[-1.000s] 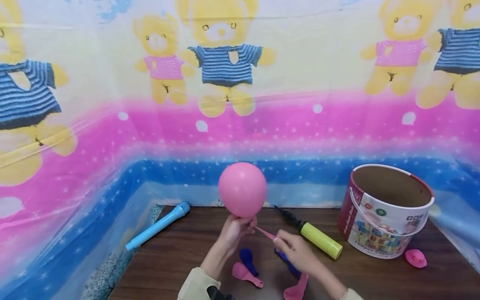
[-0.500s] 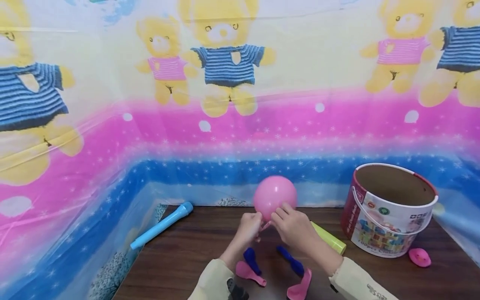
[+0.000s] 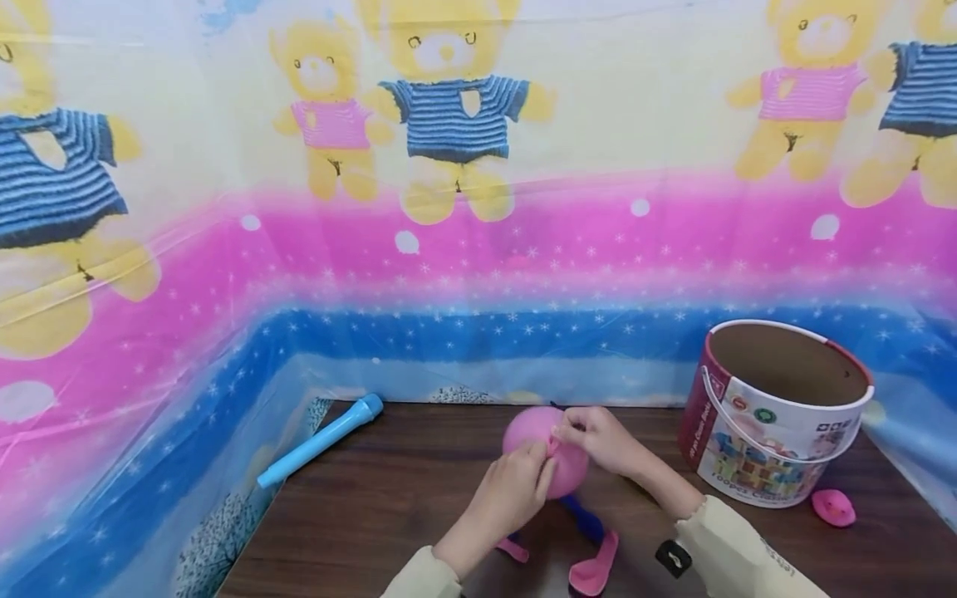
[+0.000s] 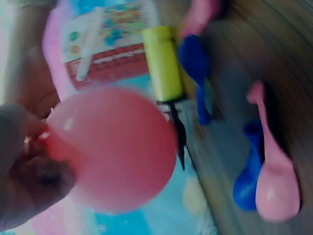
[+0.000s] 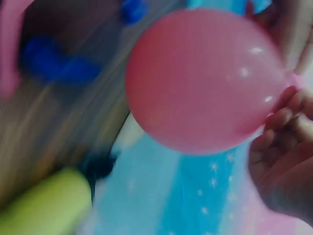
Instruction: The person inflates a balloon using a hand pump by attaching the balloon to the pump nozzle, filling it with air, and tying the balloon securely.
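Note:
A round, inflated pink balloon [image 3: 529,430] is between my two hands over the table, its neck turned up toward me. My left hand [image 3: 507,492] pinches the balloon's neck from the near left. From the right, my right hand [image 3: 604,440] pinches the neck end with thumb and fingertips. The right wrist view shows the fingers [image 5: 279,120] close against the balloon's knot end; exactly how the neck lies between them is blurred. Under the hands, flat blue balloons [image 4: 249,178] and pink balloons [image 3: 594,569] lie on the table, partly hidden in the head view.
A yellow-green hand pump [image 4: 164,66] lies behind the balloon, mostly hidden in the head view. A light-blue toy microphone [image 3: 321,440] lies at the left edge. A large toy-block bucket [image 3: 777,448] stands right, with a small pink object [image 3: 833,507] beside it on the wooden table [image 3: 359,531].
The right hand has drawn in from stretching the neck out and now works beside the left hand. The balloon has come lower and nearer, its neck turning up toward me.

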### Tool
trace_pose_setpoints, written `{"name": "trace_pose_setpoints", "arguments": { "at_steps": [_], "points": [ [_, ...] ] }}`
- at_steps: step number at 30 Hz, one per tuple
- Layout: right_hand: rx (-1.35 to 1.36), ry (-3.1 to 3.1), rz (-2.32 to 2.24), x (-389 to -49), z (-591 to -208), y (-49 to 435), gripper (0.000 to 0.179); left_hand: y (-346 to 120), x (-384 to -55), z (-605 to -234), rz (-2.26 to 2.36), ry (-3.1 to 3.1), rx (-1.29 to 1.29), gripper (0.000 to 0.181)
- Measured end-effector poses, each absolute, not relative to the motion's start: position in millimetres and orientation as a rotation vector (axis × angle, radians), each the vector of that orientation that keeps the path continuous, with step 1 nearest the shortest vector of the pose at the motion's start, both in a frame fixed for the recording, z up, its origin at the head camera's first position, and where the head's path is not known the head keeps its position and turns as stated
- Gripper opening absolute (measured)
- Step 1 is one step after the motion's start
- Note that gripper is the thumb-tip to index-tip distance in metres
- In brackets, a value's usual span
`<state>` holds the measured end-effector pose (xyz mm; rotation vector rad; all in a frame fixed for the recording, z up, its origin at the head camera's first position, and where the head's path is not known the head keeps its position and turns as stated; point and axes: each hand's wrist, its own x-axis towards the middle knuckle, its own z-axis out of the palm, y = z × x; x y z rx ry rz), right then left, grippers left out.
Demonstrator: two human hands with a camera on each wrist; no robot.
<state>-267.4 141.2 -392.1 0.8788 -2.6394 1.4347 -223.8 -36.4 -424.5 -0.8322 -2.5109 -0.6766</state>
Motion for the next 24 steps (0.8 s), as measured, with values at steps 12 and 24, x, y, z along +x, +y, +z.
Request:
{"name": "trace_pose_setpoints", "arguments": {
  "at_steps": [12, 24],
  "points": [
    [0.847, -2.112, 0.593, -235, -392, 96, 0.003, -30, -235, -428, -1.583, -1.859, -0.647, 0.033],
    [0.671, -2.03, 0.783, -228, -416, 95, 0.016, -35, -226, -406, -2.558, -1.864, -0.158, 0.032]
  ]
}}
